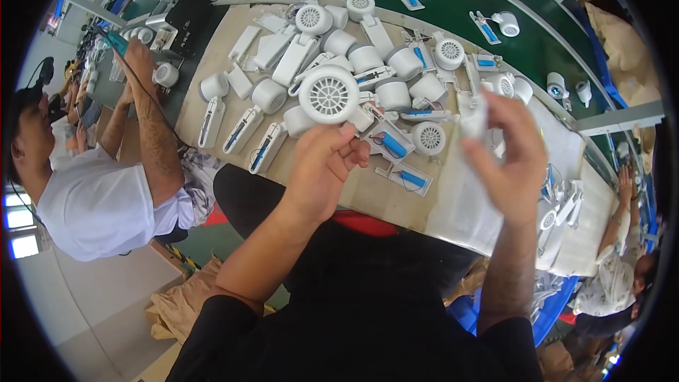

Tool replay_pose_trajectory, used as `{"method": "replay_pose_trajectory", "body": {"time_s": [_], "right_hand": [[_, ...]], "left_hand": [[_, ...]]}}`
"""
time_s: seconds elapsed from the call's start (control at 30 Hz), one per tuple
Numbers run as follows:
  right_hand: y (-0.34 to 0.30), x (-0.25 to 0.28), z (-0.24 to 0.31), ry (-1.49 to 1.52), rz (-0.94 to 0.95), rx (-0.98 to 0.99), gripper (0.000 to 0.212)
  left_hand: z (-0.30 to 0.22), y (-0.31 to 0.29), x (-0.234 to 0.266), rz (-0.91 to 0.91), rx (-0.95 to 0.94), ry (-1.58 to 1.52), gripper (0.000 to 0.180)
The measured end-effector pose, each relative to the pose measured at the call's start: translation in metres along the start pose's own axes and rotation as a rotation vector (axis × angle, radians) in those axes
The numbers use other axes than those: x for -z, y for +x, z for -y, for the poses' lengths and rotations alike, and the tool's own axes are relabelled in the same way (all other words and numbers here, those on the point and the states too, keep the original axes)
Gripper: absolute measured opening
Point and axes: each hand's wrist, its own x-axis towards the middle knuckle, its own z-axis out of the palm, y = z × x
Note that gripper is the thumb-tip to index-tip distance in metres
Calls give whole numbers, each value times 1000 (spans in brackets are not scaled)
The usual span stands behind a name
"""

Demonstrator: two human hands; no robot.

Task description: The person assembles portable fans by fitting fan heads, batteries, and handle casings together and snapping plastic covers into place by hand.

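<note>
My left hand [318,170] is closed around the lower end of a white handheld fan [329,94], its round slotted grille turned up. An open handle with a blue cylindrical cell [393,145] lies just right of those fingers; whether it belongs to this fan I cannot tell. Farther right, my right hand [515,148] is smeared by motion, thumb and fingers curved round a white plastic piece [472,117] whose kind is too blurred to make out. Beyond both hands lies a heap of similar white fans [368,58], several with open handles showing blue cells.
The heap stands on a tan-covered table [201,110]. A green conveyor belt [453,10] beyond it carries several fan parts. At left a co-worker [99,198] in white holds a teal tool [115,42]. Another person [612,276] works at far right. A metal rail [622,119] juts in there.
</note>
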Motion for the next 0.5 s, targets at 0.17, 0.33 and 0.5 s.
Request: {"method": "replay_pose_trajectory", "body": {"time_s": [0.17,0.33,0.5], "right_hand": [[-16,-55,32,-52,-74,145,55],[-18,-65,23,-170,-76,220,54],[-21,-57,27,95,62,-73,33]], "left_hand": [[18,0,-24,39,-59,-7,25],[23,-4,-28,48,-115,214,31],[-1,-2,-13,53,-86,75,37]]}}
